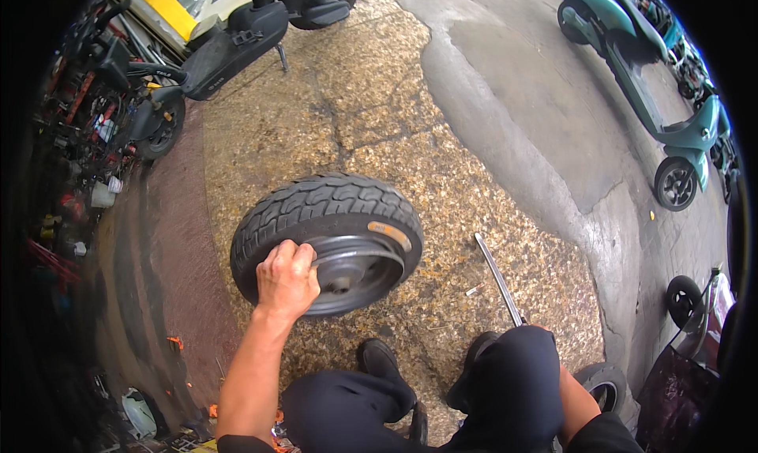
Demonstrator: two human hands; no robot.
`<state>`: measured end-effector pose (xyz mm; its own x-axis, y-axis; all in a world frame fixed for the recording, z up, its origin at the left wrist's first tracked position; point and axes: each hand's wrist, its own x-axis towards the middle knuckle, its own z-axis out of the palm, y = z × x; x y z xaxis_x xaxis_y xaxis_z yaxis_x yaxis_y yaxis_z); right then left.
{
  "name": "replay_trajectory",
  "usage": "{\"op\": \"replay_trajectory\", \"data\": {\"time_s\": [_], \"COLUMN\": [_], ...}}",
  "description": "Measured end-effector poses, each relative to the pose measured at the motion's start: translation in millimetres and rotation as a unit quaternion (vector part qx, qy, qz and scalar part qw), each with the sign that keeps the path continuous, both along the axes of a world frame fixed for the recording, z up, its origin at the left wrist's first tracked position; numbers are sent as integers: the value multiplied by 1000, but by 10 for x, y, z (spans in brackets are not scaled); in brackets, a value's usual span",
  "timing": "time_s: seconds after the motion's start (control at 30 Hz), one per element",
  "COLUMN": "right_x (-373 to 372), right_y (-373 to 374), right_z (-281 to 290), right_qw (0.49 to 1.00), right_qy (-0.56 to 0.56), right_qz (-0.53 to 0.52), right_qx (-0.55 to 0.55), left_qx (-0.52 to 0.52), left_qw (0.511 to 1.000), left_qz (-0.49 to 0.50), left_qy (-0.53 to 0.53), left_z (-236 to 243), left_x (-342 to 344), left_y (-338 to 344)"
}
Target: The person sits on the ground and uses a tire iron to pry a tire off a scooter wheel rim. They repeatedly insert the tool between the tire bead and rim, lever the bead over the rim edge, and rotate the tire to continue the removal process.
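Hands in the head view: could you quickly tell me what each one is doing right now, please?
Left hand: closed on the rim of the scooter wheel.
Right hand: hidden behind the knee; cannot be told.

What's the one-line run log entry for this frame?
left hand grips wheel rim | right hand hidden | metal bar on ground
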<state>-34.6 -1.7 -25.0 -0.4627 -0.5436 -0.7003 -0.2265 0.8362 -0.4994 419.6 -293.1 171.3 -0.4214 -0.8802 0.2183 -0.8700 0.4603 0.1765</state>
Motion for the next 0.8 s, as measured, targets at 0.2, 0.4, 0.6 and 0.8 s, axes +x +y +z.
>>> {"op": "replay_trajectory", "data": {"time_s": [0.2,0.4,0.6,0.8], "right_x": [118,71,-102,15], "right_y": [0,64,7,-1045], "right_z": [320,623,1237,2356], "right_qw": [999,995,990,941], "right_qy": [-8,-15,-3,88], "right_qz": [-5,-3,52,283], "right_qx": [-53,-100,-134,-162], "left_qx": [-72,4,0,-2], "left_qw": [993,961,947,945], "left_qz": [49,59,32,24], "left_qy": [81,268,319,328], "left_z": [-207,-321,-391,-384], "left_x": [51,175,187,178], "left_y": [224,403,424,369]}}
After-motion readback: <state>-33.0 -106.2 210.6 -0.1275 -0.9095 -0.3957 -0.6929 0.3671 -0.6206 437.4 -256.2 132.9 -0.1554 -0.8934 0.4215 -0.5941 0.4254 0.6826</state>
